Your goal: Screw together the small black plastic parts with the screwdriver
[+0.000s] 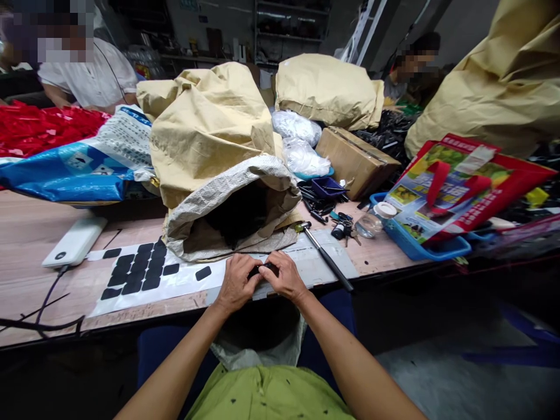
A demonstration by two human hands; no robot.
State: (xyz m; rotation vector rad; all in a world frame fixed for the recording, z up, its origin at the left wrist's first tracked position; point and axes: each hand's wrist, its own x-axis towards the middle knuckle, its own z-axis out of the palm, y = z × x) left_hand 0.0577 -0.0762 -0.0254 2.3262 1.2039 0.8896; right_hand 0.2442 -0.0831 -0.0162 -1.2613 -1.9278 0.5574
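Observation:
Both my left hand and my right hand are closed on a small black part at the table's front edge. Fingers cover most of it, so its kind cannot be told. Just behind my hands gapes a white woven sack with a dark inside. Left of them lies a white sheet bearing rows of black rounded-square stickers. To the right a hammer with a black handle rests on a grey board. Another sack, open at the top, hangs below the edge by my lap.
A white power bank with a cable lies at left. Tan sacks, a cardboard box, keys, a small jar and a blue basket crowd the back and right. Two people sit across the table.

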